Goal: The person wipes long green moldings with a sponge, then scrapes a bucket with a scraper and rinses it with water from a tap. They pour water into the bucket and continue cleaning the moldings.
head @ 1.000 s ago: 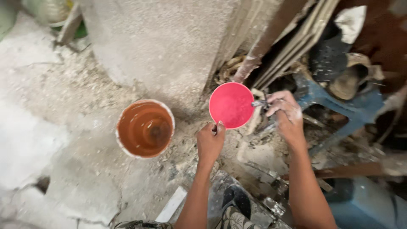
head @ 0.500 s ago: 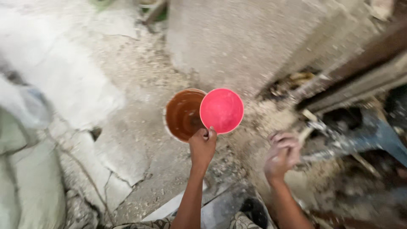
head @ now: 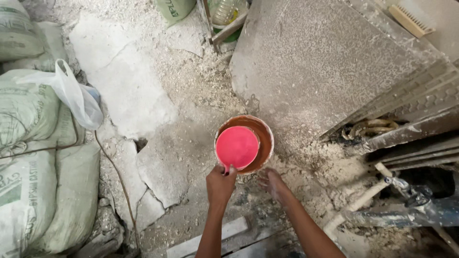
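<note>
My left hand (head: 221, 183) grips the near rim of a round pink bowl (head: 237, 146) and holds it over the mouth of a brown-stained bucket (head: 264, 138) on the dusty floor. The bowl covers the bucket's left half. My right hand (head: 273, 183) hovers just in front of the bucket's near right edge, fingers apart and blurred, holding nothing.
Stacked grey-green sacks (head: 33, 157) and a white plastic bag (head: 79, 98) line the left. A large grey slab (head: 325, 62) leans behind the bucket, with a brush (head: 410, 20) at the top right. Ribbed boards (head: 420, 119) and pipes (head: 363, 203) crowd the right. A plank (head: 205, 241) lies near my arms.
My left hand has carried the pink bowl left from the cluttered right side to over the bucket. My right hand let go of the clutter and came down beside the bucket.
</note>
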{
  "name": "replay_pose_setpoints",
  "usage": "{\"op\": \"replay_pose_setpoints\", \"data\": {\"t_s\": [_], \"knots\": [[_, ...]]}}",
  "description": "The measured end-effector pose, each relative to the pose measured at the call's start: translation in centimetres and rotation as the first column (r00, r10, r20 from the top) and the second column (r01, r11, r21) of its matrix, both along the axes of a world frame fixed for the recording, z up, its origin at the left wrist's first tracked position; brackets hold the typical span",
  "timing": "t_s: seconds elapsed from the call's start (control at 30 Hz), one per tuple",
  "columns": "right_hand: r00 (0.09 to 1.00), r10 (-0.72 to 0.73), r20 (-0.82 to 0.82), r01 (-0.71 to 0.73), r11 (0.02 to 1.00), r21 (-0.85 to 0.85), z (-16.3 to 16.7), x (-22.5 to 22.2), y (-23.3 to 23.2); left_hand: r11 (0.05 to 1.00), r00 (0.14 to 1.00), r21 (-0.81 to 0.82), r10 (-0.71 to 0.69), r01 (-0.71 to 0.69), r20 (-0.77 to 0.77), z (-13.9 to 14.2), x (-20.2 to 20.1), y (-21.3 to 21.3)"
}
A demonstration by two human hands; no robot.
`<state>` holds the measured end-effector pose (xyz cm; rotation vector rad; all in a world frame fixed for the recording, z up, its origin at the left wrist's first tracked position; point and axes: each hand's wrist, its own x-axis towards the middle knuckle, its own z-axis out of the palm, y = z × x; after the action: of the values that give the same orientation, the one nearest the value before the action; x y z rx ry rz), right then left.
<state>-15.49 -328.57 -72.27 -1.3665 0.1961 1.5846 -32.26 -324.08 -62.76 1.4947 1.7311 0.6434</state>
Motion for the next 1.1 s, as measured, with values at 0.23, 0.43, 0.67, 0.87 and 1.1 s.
{"op": "replay_pose_setpoints", "data": {"t_s": [0.23,0.43,0.67,0.87,1.1], "knots": [[0.989,0.115,0.09,-0.121,0.991,0.064,0.3,0.4,1.3,0.999,0.99,-0.046,0.015,-0.022,-0.143,-0.8,-1.5,1.2],[0.977,0.161,0.139,-0.17,0.984,0.058,-0.9,0.5,1.4,0.999,0.98,-0.041,0.023,-0.032,-0.195,-1.1,-2.5,2.1],[0.978,0.163,0.129,-0.175,0.981,0.088,-2.2,0.9,1.0,0.999,0.97,0.013,0.049,-0.048,-0.237,-1.0,-3.2,2.2],[0.983,0.169,0.075,-0.176,0.979,0.1,-2.9,1.5,0.4,0.995,0.934,0.102,0.019,0.019,-0.356,-2.4,-3.3,2.2],[0.932,0.314,0.183,-0.334,0.938,0.089,-3.4,2.5,-1.5,0.999,0.929,0.045,0.003,0.014,-0.371,-4.9,-2.3,2.0]]}}
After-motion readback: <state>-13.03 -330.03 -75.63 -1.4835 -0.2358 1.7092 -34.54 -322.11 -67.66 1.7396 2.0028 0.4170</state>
